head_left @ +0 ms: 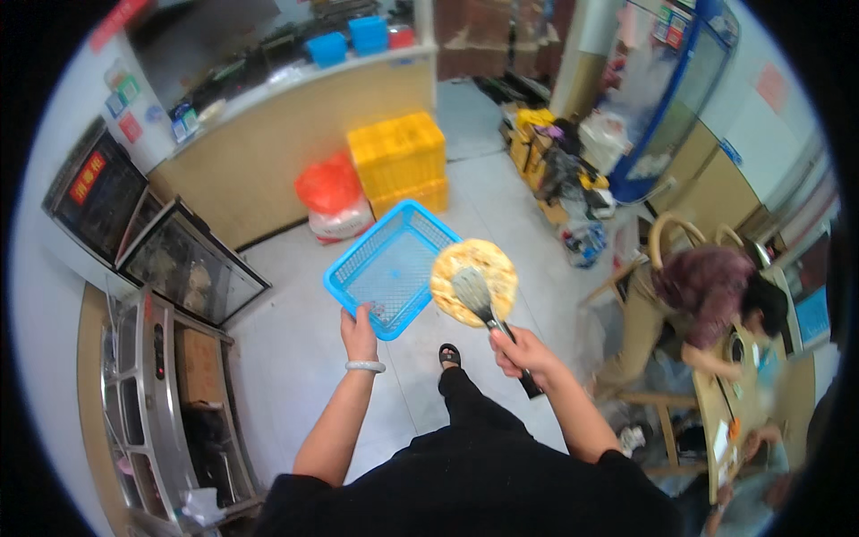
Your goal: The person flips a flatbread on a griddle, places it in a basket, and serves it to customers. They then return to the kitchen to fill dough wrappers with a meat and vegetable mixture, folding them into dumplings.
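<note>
My left hand (359, 335), with a pale bangle on its wrist, grips the near edge of a blue perforated plastic basket (389, 268). Nothing is seen lying in the basket. In my right hand (527, 359) is the black handle of a pair of food tongs or a turner (473, 292) with a broad metal head. The head lies over a round, golden-brown flatbread (496, 268), held up just right of the basket and overlapping its edge in the view. Whether a second jaw sits under the bread is hidden.
Yellow crates (399, 158) and a red bag (329, 184) stand by the counter (282, 134) ahead. A metal cabinet (158, 403) is at left. Bags and boxes (557, 168) line the right floor. People (711, 288) sit at a wooden table (711, 409) at right.
</note>
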Demonstrator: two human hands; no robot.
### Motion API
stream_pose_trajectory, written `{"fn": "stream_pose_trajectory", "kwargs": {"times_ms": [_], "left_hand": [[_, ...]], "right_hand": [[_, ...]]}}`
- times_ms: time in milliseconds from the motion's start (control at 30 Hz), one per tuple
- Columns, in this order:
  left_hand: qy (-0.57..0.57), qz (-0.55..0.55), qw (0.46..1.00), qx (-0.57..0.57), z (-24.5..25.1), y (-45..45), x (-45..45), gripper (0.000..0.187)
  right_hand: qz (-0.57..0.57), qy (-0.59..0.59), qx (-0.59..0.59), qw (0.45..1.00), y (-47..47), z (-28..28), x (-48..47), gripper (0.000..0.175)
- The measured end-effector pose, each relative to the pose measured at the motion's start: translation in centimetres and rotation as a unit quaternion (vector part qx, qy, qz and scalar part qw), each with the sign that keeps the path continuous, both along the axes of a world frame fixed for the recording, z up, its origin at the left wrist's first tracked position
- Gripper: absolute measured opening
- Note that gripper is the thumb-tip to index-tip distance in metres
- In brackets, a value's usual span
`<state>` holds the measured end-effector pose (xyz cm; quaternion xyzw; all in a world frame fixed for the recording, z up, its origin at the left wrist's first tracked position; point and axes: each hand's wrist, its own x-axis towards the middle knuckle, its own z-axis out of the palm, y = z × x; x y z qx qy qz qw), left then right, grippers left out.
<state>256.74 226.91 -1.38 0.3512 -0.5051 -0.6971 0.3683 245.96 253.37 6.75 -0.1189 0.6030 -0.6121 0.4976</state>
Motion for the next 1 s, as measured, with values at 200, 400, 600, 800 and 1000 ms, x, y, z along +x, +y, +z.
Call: {"fn": "stream_pose_trajectory", "kwargs": {"times_ms": [200,400,600,800,1000], "left_hand": [[-0.125,0.06,0.99,0.013,-0.7,-21.5,-10.5,0.035],[-0.004,0.148,0.987,0.063,4.7,-44.8,-19.7,0.044],[0.114,0.17,0.973,0.108,6.2,-75.3,-33.2,0.05],[0.168,0.231,0.954,0.085,2.8,-98.5,-45.6,0.055],[0.053,0.271,0.961,0.037,1.5,-106.0,-48.1,0.073]], "right_hand": [[-0.037,0.004,0.012,0.999,-12.1,-3.2,-12.6,0.029],[-0.035,0.0,0.012,0.999,-27.0,-3.5,-23.6,0.026],[-0.088,0.027,0.052,0.994,-41.8,-3.9,-31.2,0.024],[-0.174,-0.007,0.097,0.98,-50.6,-1.9,-36.2,0.028],[-0.222,-0.025,0.118,0.968,-52.9,-1.0,-43.2,0.03]]}}
